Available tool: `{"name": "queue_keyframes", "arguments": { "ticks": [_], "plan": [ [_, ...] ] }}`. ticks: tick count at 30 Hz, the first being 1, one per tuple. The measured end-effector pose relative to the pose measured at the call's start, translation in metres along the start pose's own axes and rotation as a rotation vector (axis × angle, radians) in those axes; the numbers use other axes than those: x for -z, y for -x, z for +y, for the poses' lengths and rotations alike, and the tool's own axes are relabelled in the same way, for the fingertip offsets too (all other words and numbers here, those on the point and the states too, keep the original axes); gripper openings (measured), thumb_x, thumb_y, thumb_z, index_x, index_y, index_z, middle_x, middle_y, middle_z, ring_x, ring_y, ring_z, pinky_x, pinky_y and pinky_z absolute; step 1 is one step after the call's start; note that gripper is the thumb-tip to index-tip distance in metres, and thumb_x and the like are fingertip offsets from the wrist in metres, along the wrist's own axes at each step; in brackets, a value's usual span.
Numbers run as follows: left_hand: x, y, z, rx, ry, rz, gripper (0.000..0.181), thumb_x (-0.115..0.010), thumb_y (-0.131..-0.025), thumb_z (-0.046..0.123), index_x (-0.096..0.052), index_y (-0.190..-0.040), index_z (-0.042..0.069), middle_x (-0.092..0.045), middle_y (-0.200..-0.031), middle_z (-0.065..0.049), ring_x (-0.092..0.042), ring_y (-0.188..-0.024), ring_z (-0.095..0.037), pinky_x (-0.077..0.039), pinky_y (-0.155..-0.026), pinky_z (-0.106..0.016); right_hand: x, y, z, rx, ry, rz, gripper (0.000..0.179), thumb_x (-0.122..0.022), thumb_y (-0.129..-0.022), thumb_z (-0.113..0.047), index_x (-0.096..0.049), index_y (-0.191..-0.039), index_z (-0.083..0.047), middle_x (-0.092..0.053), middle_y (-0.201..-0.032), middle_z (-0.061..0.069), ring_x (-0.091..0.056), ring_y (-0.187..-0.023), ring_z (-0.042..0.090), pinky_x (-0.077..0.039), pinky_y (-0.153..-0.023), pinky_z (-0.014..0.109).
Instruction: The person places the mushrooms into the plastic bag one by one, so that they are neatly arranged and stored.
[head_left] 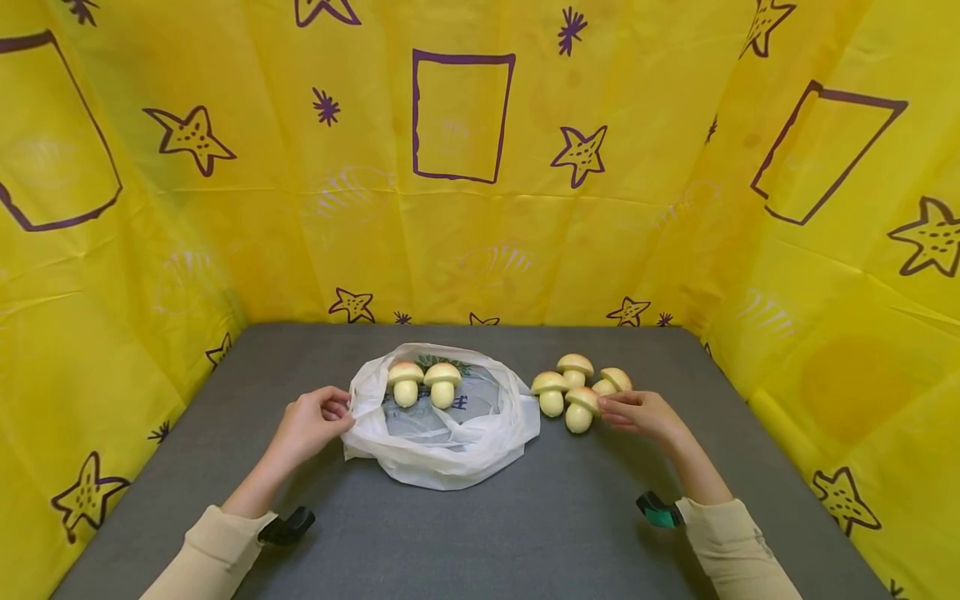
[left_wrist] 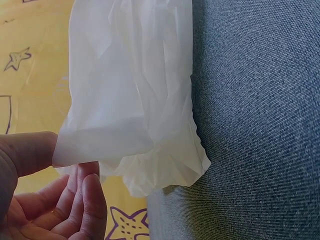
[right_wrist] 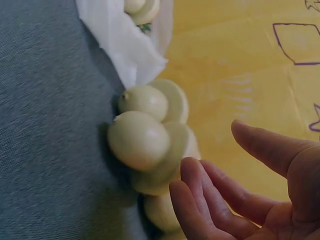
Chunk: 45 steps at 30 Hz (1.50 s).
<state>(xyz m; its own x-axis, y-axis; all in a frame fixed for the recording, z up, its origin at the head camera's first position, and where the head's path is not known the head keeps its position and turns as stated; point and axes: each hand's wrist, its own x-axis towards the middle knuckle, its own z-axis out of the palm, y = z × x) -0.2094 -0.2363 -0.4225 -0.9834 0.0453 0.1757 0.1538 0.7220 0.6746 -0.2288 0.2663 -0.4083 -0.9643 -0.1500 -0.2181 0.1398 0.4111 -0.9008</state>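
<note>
Two mushrooms (head_left: 442,385) lie inside a white plastic bag (head_left: 442,468) on a gray bench (head_left: 480,546), four more (head_left: 551,393) outside, so bagging looks one-third done. The left grip (head_left: 311,425) pinches the bag's rim; the right grip (head_left: 643,414) spreads beside the nearest cap (head_left: 584,400), contact unclear.

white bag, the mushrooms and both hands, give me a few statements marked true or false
1. Two mushrooms lie within the opening of the white bag. True.
2. The left hand holds a mushroom. False: the left hand pinches the edge of the white bag.
3. Four mushrooms lie outside the white bag, to its right in the head view. True.
4. The right hand is inside the white bag. False: the right hand is beside the mushrooms outside it.
5. The backdrop is plain blue. False: it is yellow with purple drawings.
</note>
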Motion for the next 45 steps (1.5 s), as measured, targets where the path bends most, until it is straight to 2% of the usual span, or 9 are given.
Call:
{"name": "queue_keyframes", "arguments": {
  "ticks": [11,22,32,37,45],
  "plan": [
    [0.0,0.0,0.0,-0.001,0.005,-0.003,0.027,-0.071,-0.076,0.008,-0.065,-0.101,-0.001,-0.066,-0.081,-0.007,-0.06,-0.07,-0.015,-0.047,-0.06,-0.021,-0.004,0.003,0.022,-0.034,-0.003,-0.022,0.052,-0.063,-0.09,-0.027,-0.054,-0.122,0.014,-0.063,-0.116,0.025,-0.066,-0.103,0.03,-0.053,-0.084,0.038],
    [-0.001,-0.001,-0.001,-0.011,0.009,0.005,0.026,-0.072,-0.077,0.008,-0.065,-0.101,-0.001,-0.066,-0.08,-0.006,-0.059,-0.07,-0.014,-0.047,-0.06,-0.021,-0.015,-0.003,0.031,-0.11,-0.051,-0.051,0.048,-0.064,-0.089,-0.021,-0.054,-0.119,0.015,-0.068,-0.107,0.021,-0.068,-0.094,0.022,-0.054,-0.081,0.035],
    [-0.001,-0.001,-0.001,-0.002,0.007,-0.004,0.026,-0.072,-0.077,0.008,-0.065,-0.101,-0.001,-0.066,-0.081,-0.007,-0.06,-0.071,-0.015,-0.048,-0.06,-0.021,-0.025,-0.01,0.038,-0.12,-0.064,-0.058,0.055,-0.066,-0.087,-0.021,-0.049,-0.123,0.018,-0.064,-0.113,0.025,-0.066,-0.1,0.024,-0.053,-0.085,0.037],
    [-0.002,-0.002,-0.002,-0.005,0.006,-0.005,0.026,-0.072,-0.077,0.009,-0.065,-0.1,0.0,-0.066,-0.081,-0.007,-0.06,-0.071,-0.015,-0.048,-0.06,-0.021,-0.028,-0.012,0.039,-0.128,-0.075,-0.041,0.056,-0.068,-0.086,-0.02,-0.049,-0.123,0.017,-0.065,-0.112,0.025,-0.067,-0.099,0.023,-0.054,-0.084,0.036],
    [-0.002,-0.002,-0.002,-0.012,0.005,-0.003,0.026,-0.072,-0.077,0.008,-0.065,-0.1,0.0,-0.066,-0.081,-0.006,-0.06,-0.071,-0.014,-0.048,-0.06,-0.021,-0.032,-0.018,0.038,-0.168,-0.018,0.05,0.057,-0.071,-0.083,-0.029,-0.055,-0.119,0.012,-0.07,-0.104,0.018,-0.069,-0.091,0.019,-0.055,-0.078,0.033]
  ]
}}
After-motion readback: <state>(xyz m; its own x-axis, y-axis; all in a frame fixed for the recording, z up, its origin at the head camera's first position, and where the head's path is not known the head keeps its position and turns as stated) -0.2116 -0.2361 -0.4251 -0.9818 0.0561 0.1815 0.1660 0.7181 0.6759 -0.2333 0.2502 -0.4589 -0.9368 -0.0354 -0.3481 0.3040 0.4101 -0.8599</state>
